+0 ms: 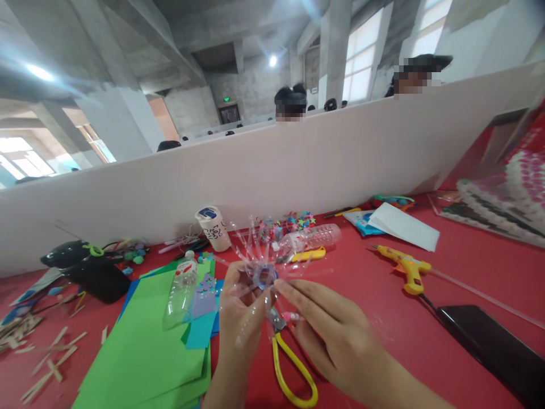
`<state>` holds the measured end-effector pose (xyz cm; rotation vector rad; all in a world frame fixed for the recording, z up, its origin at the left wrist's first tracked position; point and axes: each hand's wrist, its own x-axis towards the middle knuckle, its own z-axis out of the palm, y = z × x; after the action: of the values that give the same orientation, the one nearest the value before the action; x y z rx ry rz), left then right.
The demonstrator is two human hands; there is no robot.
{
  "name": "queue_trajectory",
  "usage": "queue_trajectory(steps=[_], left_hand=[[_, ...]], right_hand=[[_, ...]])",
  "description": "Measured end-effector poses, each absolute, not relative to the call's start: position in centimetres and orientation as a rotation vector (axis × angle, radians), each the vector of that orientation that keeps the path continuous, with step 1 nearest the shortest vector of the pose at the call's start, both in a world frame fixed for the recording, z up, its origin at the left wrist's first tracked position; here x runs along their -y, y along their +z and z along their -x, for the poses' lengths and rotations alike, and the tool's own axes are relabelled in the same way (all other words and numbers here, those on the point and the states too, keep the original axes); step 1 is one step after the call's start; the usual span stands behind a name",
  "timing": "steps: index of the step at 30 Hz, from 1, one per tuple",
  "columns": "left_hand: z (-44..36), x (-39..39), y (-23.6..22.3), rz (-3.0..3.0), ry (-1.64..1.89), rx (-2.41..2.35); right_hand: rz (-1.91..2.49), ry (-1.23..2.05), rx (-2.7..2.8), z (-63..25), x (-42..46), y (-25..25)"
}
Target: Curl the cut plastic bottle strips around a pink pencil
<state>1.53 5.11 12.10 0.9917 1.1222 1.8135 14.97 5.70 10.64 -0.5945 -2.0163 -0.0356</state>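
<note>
left hand [243, 309] curled upright, right hand [340, 324] slanting in toward it.

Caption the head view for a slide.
Left hand holding a clear fringed plastic piece, right hand at its bluish ring, above a red table with a yellow glue gun.

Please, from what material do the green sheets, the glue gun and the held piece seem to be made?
Green sheets: probably matte paper or thin card; flat, with crisp edges.
Glue gun: seemingly hard yellow plastic, slightly shiny; its body looks smooth.
Held piece: likely clear, glossy plastic; its strips are see-through with bright glints.
</note>
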Motion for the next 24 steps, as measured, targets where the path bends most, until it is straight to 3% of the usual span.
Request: queue_trajectory(steps=[7, 14, 19, 24], left_hand=[[-0.9, -5.6, 11.6, -1.039, 1.789, -1.142], [-1.0, -6.2, 9.6, -1.273, 1.750, -1.208], [-1.7, -6.3, 9.7, -1.272, 1.729, -1.193], [-1.7, -6.2, 10.3, -1.079, 1.569, -1.177]], right_hand=[[0.582, 0.121, 1.974, -15.8, -5.3, 11.6], [0.983, 0.706, 1.913, -16.5, -6.1, 13.3], [0.957, 1.173, 1.819, -16.3, -7.2, 13.4], [0.993, 1.078, 1.833, -16.3, -7.5, 13.1]])
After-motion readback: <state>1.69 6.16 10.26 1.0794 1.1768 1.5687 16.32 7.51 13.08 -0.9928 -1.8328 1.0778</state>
